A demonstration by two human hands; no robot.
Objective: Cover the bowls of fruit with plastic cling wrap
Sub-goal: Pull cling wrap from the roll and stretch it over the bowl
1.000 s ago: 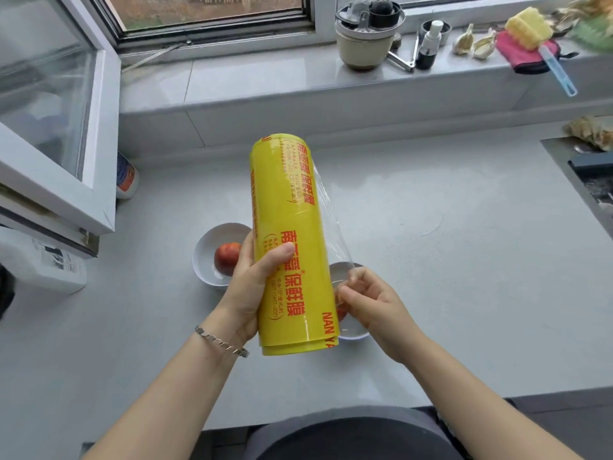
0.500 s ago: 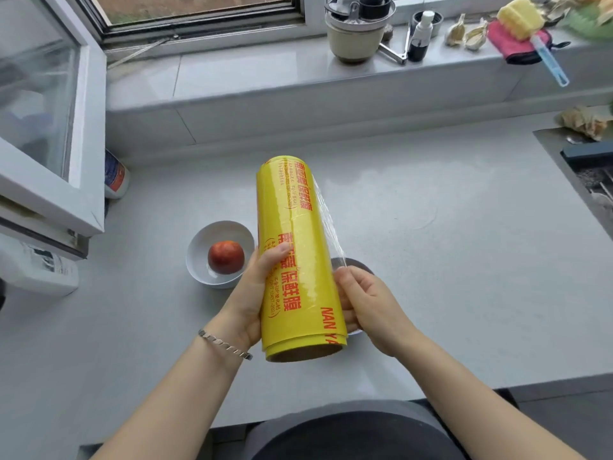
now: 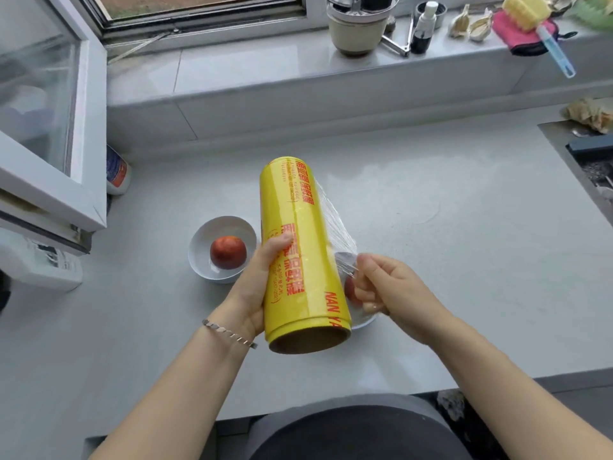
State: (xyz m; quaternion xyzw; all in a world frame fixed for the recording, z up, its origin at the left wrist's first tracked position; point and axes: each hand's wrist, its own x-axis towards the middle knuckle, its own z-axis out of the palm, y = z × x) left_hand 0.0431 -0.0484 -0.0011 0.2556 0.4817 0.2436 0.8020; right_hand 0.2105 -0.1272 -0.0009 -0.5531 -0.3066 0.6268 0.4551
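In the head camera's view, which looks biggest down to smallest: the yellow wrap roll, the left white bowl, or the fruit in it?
1. yellow wrap roll, though it is held nearer the camera, which enlarges it.
2. white bowl.
3. red fruit, clearly smaller than its bowl.

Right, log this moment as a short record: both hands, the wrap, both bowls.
left hand: grips the yellow cling wrap roll above the grey counter
right hand: pinches the clear film edge drawn off the roll
first bowl: white round bowl, one red fruit, uncovered
second bowl: mostly hidden behind roll and right hand; reddish fruit partly visible
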